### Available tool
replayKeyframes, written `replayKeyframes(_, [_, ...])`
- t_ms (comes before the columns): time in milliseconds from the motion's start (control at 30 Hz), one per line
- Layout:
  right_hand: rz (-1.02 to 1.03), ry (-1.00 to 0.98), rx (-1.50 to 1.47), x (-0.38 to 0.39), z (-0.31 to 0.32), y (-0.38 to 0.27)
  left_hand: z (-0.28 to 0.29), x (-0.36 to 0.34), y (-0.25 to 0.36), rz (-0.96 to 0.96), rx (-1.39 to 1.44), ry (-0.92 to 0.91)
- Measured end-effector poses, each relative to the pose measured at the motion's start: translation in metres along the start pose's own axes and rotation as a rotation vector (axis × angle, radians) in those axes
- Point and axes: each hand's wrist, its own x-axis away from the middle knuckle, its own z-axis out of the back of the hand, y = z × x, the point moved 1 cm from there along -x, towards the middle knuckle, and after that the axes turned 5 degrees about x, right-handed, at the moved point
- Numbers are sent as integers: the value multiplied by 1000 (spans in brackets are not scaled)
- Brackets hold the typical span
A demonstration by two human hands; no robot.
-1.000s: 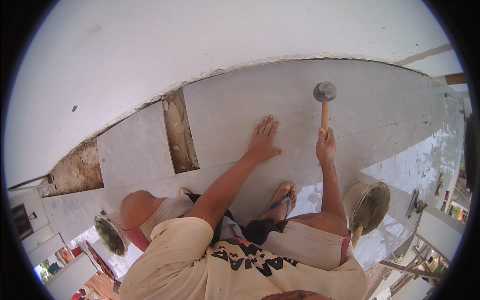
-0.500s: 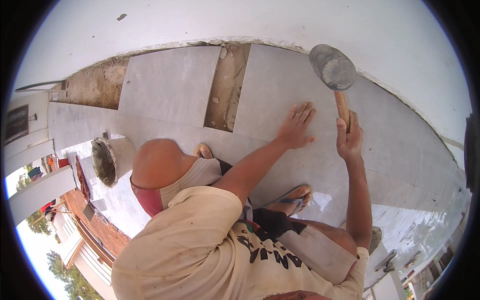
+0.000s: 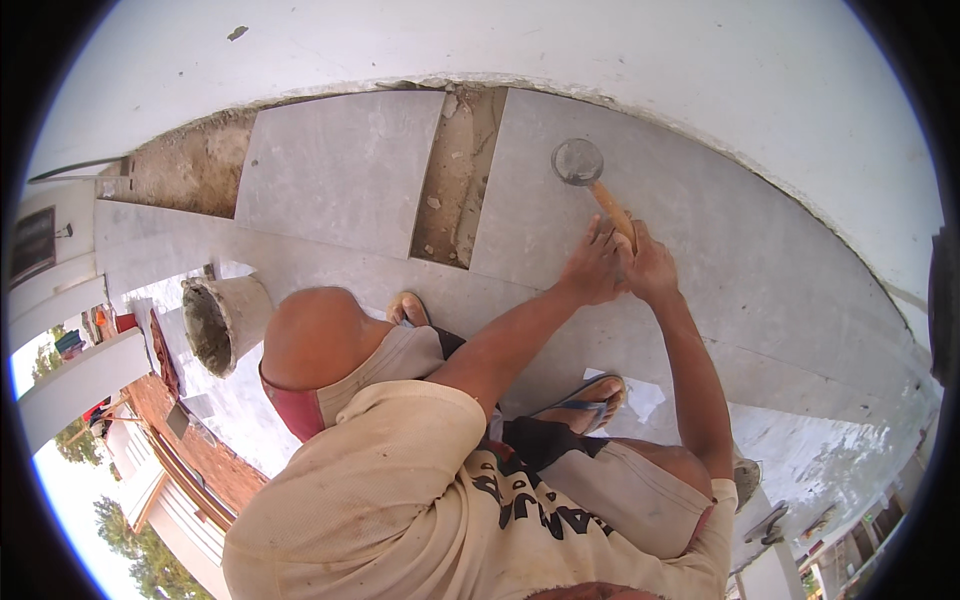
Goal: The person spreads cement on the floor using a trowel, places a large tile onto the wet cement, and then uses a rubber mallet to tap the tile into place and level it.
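Observation:
A rubber mallet (image 3: 578, 163) with a dark round head and a wooden handle is in my right hand (image 3: 650, 262), whose fingers are wrapped round the handle's lower end. The head is over a large grey floor tile (image 3: 540, 125) by the wall; I cannot tell if they touch. Close beside the right hand, my left hand (image 3: 592, 265) has its fingers stretched out at the tile, partly overlapped by the right hand. Another grey tile (image 3: 340, 170) lies to the left, across a bare strip (image 3: 455, 180) of rough bedding.
The white wall (image 3: 480, 40) curves along the far side. At the far left is an untiled patch (image 3: 190, 165). A mortar-stained bucket (image 3: 235, 315) stands left of my knee. My sandalled foot (image 3: 590, 405) rests on the tiled floor.
My right hand has swung the mallet down and to the left, from over the wall edge to the tile. The left hand has shifted slightly and now sits beside the right.

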Motion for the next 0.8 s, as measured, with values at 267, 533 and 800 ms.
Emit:
replayKeyframes(267, [56, 102, -267, 6, 24, -34, -2, 1, -1, 52, -86, 36])
replayKeyframes(533, [-71, 21, -253, -6, 59, -59, -8, 8, -8, 74, -3, 130])
replayKeyframes(800, [-155, 118, -4, 8, 10, 25, 11, 4, 8, 57, 8, 140])
